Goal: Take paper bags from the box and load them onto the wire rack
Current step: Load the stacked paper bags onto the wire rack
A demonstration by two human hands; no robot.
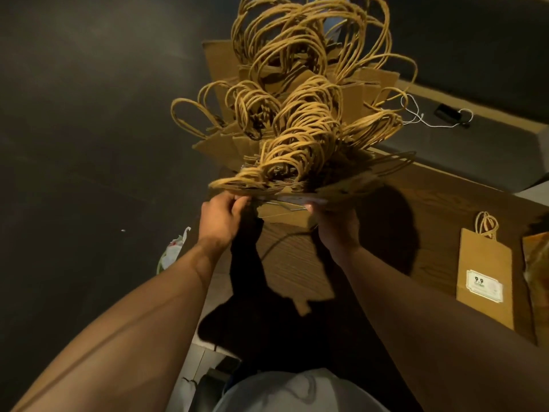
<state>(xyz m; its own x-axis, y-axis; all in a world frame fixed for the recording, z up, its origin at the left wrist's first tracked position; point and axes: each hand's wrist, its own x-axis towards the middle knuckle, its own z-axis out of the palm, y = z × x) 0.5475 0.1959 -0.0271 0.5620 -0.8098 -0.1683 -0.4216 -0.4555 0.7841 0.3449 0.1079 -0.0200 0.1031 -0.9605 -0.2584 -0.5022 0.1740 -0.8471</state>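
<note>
Both hands hold a thick bundle of brown paper bags [300,162] in the middle of the view, raised in front of the person. The bags are flat, made of kraft paper, and packed close together so that mostly their top edges and handles show. The handles [297,93] are twisted paper cords of a yellow-brown colour; they stand up in many loops, tangled and pointing away from the person, some bent to the left and some to the right. The bundle fans out: the edges spread wider on the far side than at the near side, where the hands are.

The left hand [221,220] grips the near left edge of the bundle, its fingers curled and clamped on the bags. The right hand [335,226] holds the near right edge from below, with the thumb pressed on top and the other fingers hidden under the paper.

Under the bundle is a wooden counter [439,221], and the bags throw a dark shadow on it. To the right, 1 single bag [484,272] lies flat on the counter, well apart from the bundle; it has a white label with "9.9" printed on it. A white cable [421,117] lies far right on a grey ledge. The left side is dark floor.
</note>
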